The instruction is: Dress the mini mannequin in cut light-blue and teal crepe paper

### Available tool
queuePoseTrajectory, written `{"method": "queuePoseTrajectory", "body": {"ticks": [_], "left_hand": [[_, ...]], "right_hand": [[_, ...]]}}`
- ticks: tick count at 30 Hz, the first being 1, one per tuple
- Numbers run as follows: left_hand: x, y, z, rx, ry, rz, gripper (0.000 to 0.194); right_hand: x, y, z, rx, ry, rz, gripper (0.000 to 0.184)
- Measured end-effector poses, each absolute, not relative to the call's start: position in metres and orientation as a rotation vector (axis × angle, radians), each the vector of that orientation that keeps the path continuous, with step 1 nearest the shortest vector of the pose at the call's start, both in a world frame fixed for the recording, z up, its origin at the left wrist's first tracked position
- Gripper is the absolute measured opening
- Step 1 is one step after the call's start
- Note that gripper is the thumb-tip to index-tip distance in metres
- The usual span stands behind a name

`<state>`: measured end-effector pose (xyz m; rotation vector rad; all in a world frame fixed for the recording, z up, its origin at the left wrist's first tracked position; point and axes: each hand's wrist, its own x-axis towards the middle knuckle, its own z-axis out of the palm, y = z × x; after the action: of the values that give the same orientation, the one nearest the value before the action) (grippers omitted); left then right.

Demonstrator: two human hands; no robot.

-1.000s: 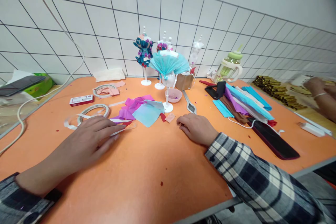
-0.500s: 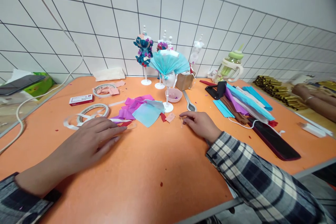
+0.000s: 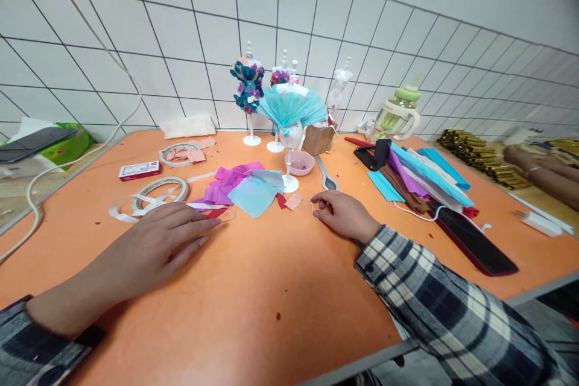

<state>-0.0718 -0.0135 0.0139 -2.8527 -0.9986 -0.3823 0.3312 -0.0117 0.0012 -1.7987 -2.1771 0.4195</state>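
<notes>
My left hand [image 3: 160, 241] lies flat on the orange table [image 3: 253, 289] with fingers stretched out, fingertips on a white tape strip [image 3: 205, 207]. Just beyond it are a tape ring [image 3: 159, 188] and a pile of pink, purple and light blue tissue paper [image 3: 246, 188]. My right hand [image 3: 341, 214] rests on the table with fingers curled in a pinch near a small pink scrap [image 3: 293, 201]; what it pinches is too small to make out. Scissors [image 3: 326, 176] lie just past it.
Small dress-form stands [image 3: 290, 114] with paper skirts, a pink bowl [image 3: 301, 163] and a green bottle [image 3: 398, 116] stand at the back. Coloured paper sheets [image 3: 423, 176] and a dark phone [image 3: 473, 242] lie right. Another person's hands [image 3: 538, 166] work far right. A white cable [image 3: 67, 163] runs left.
My right hand moved forward a little and curled its fingers from flat into a pinch. My left hand has stayed flat in place.
</notes>
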Motion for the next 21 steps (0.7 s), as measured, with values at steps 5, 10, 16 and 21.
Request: {"method": "queuePoseTrajectory", "body": {"ticks": [5,10,16,21], "left_hand": [[-0.068,-0.017,0.017,-2.859,-1.036,-0.339,0.037],[-0.064,-0.022,0.018,-2.882,-1.062,-0.372,0.035],[-0.061,-0.022,0.017,-2.885,-1.044,-0.427,0.034],[-0.061,-0.024,0.019,-2.893,-1.074,-0.439,0.033]], "right_hand": [[0.326,-0.020,0.006,-1.807,-2.369,0.255,0.035],[0.323,-0.025,0.004,-1.750,-2.373,0.192,0.042],[0.333,-0.013,0.003,-1.660,-2.044,0.426,0.005],[0.335,-0.012,-0.001,-1.588,-2.049,0.380,0.015]]}}
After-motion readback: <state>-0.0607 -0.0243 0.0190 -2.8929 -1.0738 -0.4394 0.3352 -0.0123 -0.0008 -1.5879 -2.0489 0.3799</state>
